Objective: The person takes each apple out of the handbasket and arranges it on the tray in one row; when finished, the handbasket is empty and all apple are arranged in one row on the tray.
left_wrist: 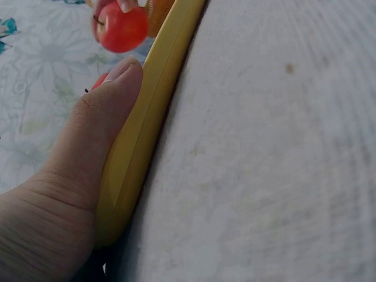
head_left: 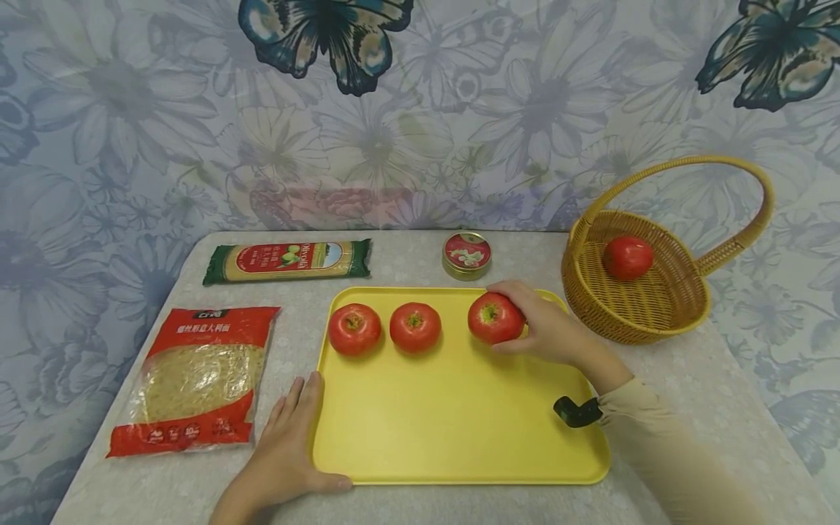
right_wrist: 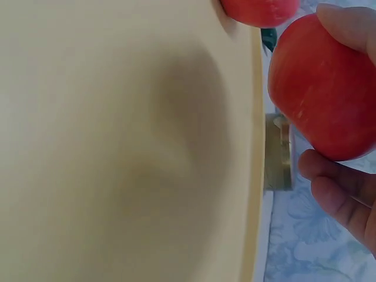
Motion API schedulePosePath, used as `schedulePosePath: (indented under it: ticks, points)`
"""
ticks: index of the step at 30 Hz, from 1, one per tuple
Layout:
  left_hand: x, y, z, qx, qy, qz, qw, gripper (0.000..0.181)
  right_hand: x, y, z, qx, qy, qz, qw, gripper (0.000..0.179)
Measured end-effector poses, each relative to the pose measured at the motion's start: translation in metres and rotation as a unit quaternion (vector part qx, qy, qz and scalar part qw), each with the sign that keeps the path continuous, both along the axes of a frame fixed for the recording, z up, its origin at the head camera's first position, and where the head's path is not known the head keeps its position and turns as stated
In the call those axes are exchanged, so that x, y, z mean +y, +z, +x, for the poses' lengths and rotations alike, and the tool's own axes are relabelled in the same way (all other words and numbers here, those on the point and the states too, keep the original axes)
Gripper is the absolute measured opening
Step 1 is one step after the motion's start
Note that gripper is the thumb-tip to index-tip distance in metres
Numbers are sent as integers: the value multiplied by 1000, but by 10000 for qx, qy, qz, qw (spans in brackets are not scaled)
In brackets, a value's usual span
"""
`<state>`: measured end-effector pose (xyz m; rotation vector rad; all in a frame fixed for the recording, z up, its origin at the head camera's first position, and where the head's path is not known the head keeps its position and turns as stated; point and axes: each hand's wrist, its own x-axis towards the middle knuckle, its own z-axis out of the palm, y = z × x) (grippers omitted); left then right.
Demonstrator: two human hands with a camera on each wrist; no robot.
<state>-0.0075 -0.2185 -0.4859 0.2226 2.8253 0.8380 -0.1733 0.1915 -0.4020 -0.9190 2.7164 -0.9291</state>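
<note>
My right hand (head_left: 547,332) grips a red apple (head_left: 496,319) between thumb and fingers, over the back right part of the yellow tray (head_left: 453,423). In the right wrist view this apple (right_wrist: 326,88) hangs above the tray, whose surface carries a soft shadow. Two more red apples (head_left: 354,329) stand side by side along the tray's back left, the nearer one to my right hand being the second apple (head_left: 415,327). My left hand (head_left: 289,445) rests at the tray's front left corner, fingers stretched along the left side and thumb (left_wrist: 108,106) against the front rim.
Right of the tray stands a wicker basket (head_left: 636,332) with a tall handle and one red apple (head_left: 628,257) inside. A round tin (head_left: 467,255) and a pack of spaghetti (head_left: 289,261) lie behind the tray. At left lies a red bag of pasta (head_left: 197,379).
</note>
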Motion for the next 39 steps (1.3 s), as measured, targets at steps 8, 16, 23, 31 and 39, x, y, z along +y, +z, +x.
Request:
schedulePosePath:
  ticks: [8, 16, 23, 31, 39]
  points:
    - [0, -1, 0, 44, -5, 5, 10000, 156, -13, -14, -1, -416, -178, 193, 9988, 87]
    - [1, 0, 1, 86, -17, 1, 10000, 157, -18, -21, -3, -603, -329, 363, 9970, 88]
    - [2, 2, 0, 44, 2, 8, 10000, 157, -20, -26, -4, -708, -359, 429, 9959, 90]
    - [2, 2, 0, -141, 73, 42, 9999, 157, -21, -29, -4, -812, -458, 460, 9946, 93]
    - [3, 3, 0, -117, 72, 10, 9999, 157, -18, -30, -7, -1032, -479, 221, 9933, 95]
